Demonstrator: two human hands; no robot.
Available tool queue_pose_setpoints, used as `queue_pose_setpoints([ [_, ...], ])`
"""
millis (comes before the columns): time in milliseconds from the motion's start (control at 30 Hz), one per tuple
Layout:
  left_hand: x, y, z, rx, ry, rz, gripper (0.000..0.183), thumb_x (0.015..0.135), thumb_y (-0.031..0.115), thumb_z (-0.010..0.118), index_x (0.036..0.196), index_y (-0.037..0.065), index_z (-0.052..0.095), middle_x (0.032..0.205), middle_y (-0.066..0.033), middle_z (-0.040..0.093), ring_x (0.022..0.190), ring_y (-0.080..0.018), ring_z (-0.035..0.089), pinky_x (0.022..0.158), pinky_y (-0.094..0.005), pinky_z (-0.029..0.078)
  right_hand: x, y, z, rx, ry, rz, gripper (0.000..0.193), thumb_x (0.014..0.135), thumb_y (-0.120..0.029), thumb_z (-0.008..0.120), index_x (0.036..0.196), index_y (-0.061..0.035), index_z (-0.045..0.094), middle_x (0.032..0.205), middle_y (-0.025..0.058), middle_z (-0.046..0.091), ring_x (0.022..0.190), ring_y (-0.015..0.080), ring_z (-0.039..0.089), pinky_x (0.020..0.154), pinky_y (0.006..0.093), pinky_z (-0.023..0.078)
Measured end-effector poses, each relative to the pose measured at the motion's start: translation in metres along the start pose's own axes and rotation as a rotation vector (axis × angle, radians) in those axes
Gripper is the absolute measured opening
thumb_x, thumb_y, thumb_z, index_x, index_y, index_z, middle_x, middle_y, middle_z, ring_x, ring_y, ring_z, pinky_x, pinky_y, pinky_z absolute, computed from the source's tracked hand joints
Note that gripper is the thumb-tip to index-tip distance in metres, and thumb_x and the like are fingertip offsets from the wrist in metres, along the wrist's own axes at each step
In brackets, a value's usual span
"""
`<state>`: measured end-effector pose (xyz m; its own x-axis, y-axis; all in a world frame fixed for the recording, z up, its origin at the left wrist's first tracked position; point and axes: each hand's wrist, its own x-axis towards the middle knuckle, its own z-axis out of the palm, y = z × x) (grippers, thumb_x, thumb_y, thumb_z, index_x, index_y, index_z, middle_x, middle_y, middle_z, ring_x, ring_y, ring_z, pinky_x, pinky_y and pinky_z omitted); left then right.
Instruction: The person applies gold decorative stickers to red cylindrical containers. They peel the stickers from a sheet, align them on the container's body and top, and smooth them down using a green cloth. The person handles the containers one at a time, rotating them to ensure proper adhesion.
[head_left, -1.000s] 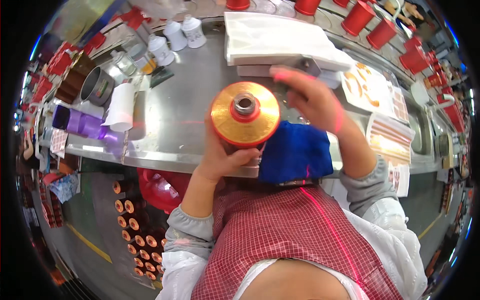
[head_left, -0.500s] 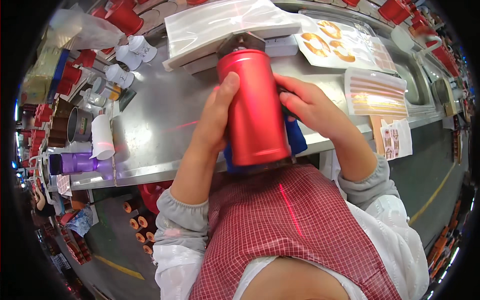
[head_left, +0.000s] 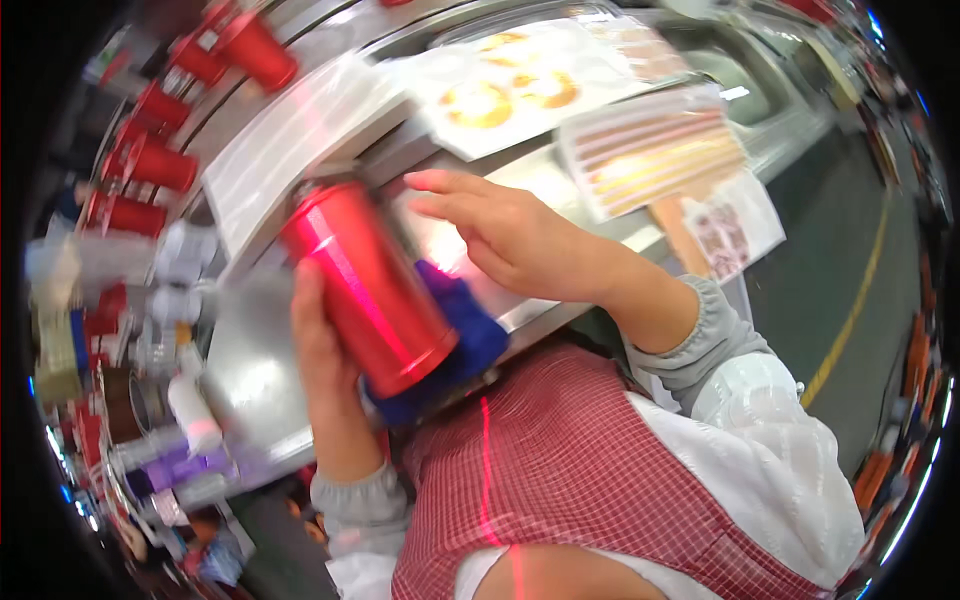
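A glossy red metal cylinder (head_left: pixel 370 290), shaped like a mug or canister, lies tilted in front of me, its far end against a dark metal piece. My left hand (head_left: pixel 322 335) grips its left side with the thumb along the surface; the other fingers are hidden beneath it. Under its near end and right side shows a bunched blue cloth (head_left: pixel 470 325). My right hand (head_left: pixel 515 235) is to the right of the cylinder, apart from it, fingers stretched out and holding nothing. Motion blurs the picture somewhat.
Beyond the cylinder stands a white plastic-covered box (head_left: pixel 300 140). Sheets with gold ring designs (head_left: pixel 510 90) and a sheet of gold strips (head_left: pixel 660 150) lie to the right, near a sink (head_left: pixel 735 75). Several red cylinders (head_left: pixel 255 50) stand far left; a white roll (head_left: pixel 193 410) and purple bottle (head_left: pixel 190 470) sit nearer.
My right hand has let go of the red cylinder and moved off its right side, fingers extending. The view has swung right, so the bench appears rotated and shifted left.
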<state>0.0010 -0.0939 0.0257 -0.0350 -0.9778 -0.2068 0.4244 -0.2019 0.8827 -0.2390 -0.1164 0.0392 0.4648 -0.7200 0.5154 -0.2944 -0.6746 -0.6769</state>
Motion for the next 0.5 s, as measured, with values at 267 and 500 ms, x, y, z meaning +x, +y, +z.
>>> queue_pose_setpoints([
  [267,-0.012,-0.006,0.013,0.008,0.113,0.006,0.066,0.096,0.056,0.043,0.137,0.005,0.041,0.13,-0.0136,0.054,0.113,-0.0263,0.057,0.097,-0.0397,0.047,-0.053,0.085,-0.211,-0.692,0.097,0.27,0.029,0.085,0.004,0.052,0.11,-0.0013,0.064,0.121,0.0137,0.061,0.11,0.0273,0.059,0.093,0.032,0.046],
  [500,-0.014,-0.006,0.02,0.041,0.338,0.007,0.07,0.095,0.058,0.041,0.141,0.005,0.037,0.137,-0.0133,0.048,0.121,-0.028,0.051,0.103,-0.0407,0.041,-0.145,0.187,-0.339,-0.826,0.09,0.812,0.029,0.082,-0.021,0.06,0.1,-0.0007,0.07,0.094,0.0184,0.069,0.085,0.0276,0.066,0.076,0.0382,0.052],
])
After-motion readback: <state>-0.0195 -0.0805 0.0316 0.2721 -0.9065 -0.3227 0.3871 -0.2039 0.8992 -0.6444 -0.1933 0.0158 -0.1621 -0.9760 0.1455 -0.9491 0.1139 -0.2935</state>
